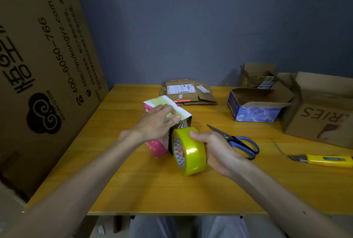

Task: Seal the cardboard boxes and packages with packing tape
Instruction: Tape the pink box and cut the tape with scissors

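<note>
A small pink and white box (155, 147) stands in the middle of the wooden table (133, 186). My left hand (159, 123) lies flat on its top with straight fingers, pressing down where clear tape runs onto it. My right hand (215, 151) grips a yellow-green roll of packing tape (191, 150) right beside the box's near right corner, thumb on the rim and fingers through the core. A short stretch of tape runs from the roll up to the box.
Blue-handled scissors (240, 144) lie just right of the roll, a yellow utility knife (328, 160) further right. An open blue box (254, 106), open brown cartons (317, 109) and flattened cardboard (188, 92) sit at the back. A big carton (44, 62) leans at the left.
</note>
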